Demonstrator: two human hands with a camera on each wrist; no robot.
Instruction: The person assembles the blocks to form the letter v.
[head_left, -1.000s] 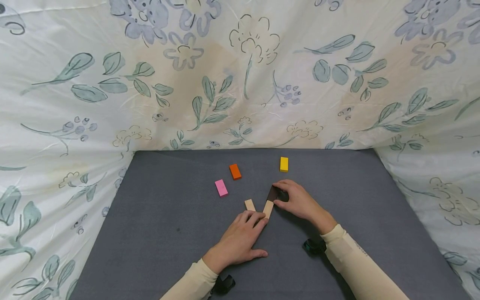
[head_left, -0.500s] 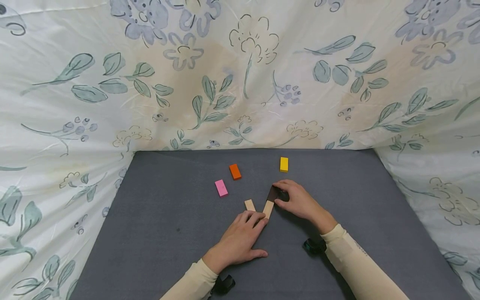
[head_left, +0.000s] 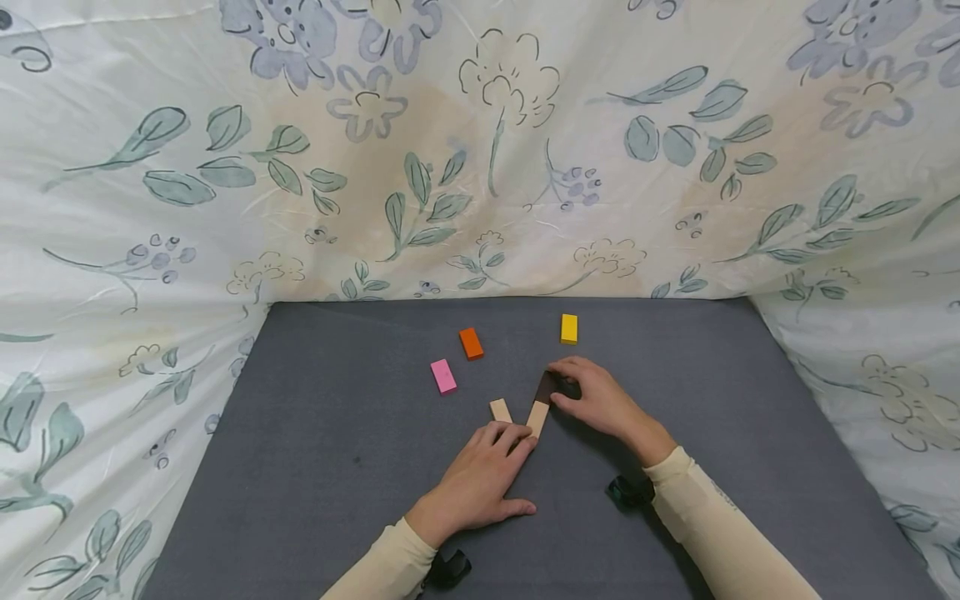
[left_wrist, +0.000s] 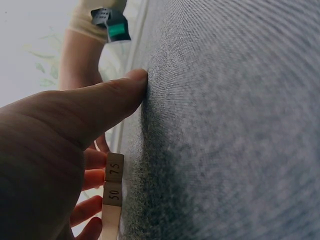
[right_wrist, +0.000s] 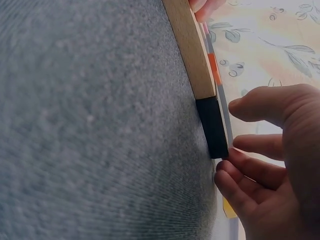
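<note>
My left hand [head_left: 480, 471] lies palm down, its fingertips resting on plain wooden blocks and its thumb stretched out on the cloth. One wooden block [head_left: 500, 410] pokes out beyond these fingers; another wooden block [head_left: 537, 418] slants up to the right. A dark, nearly black block [head_left: 546, 387] continues that slant, end to end with the wood. My right hand [head_left: 600, 404] is beside the dark block. In the right wrist view its thumb [right_wrist: 255, 104] stands off the block, while fingertips reach its far end. The left wrist view shows block ends [left_wrist: 114, 167] printed 75 and 50.
Pink [head_left: 443, 377], orange [head_left: 471, 343] and yellow [head_left: 569, 329] blocks lie farther back on the grey cloth-covered table [head_left: 315, 467]. A floral curtain [head_left: 420, 167] hangs behind the table and along its sides.
My right hand has shifted very slightly back, its thumb easing from the wood's corner toward the dark block's side. My left hand and the blocks look the same.
</note>
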